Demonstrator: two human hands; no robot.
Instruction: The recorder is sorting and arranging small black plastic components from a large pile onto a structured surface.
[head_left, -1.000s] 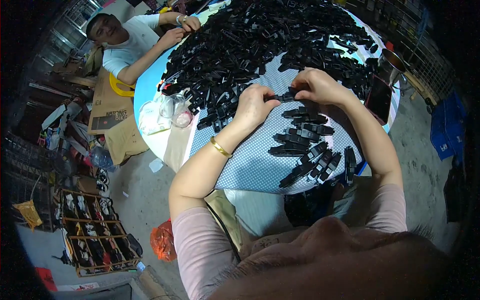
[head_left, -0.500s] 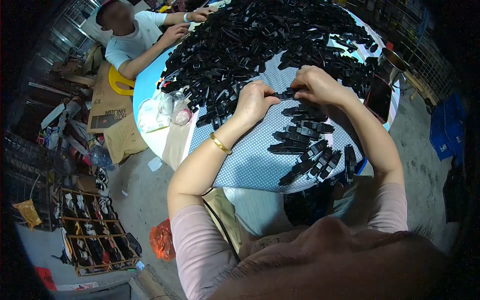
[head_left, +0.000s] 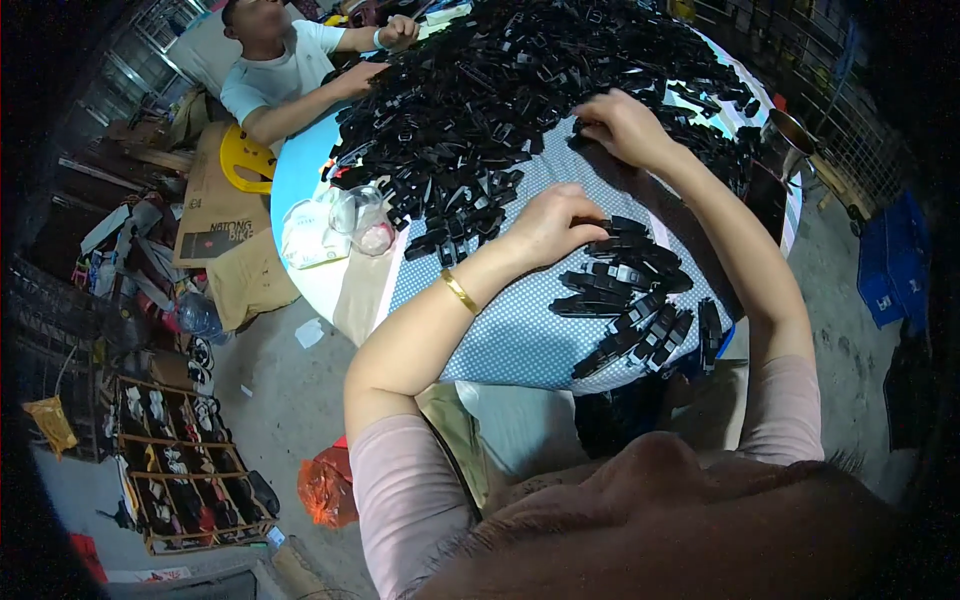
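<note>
Many black plastic buckle pieces (head_left: 480, 95) lie heaped over the far part of a round table. Nearer to me, several similar pieces (head_left: 615, 280) are laid side by side in curved rows on a patterned grey-blue cloth (head_left: 480, 340). My left hand (head_left: 556, 225) pinches the left end of a black buckle piece (head_left: 628, 228) at the far end of these rows. Farther off, my right hand (head_left: 632, 130) is at the heap's near edge, its fingers curled down over a small black piece (head_left: 577, 141); its fingertips partly hide that piece.
Across the table at far left, another person (head_left: 290, 80) reaches into the heap. Clear plastic containers (head_left: 360, 215) stand at the left rim. A metal funnel-like cup (head_left: 787, 140) is at the right rim. Blue bins (head_left: 893, 265) and an orange bag (head_left: 328, 487) are on the floor.
My hands have separated. My left hand moved right and nearer to the rows with a black buckle piece; my right hand moved away to the heap. The other person has shifted their hands.
</note>
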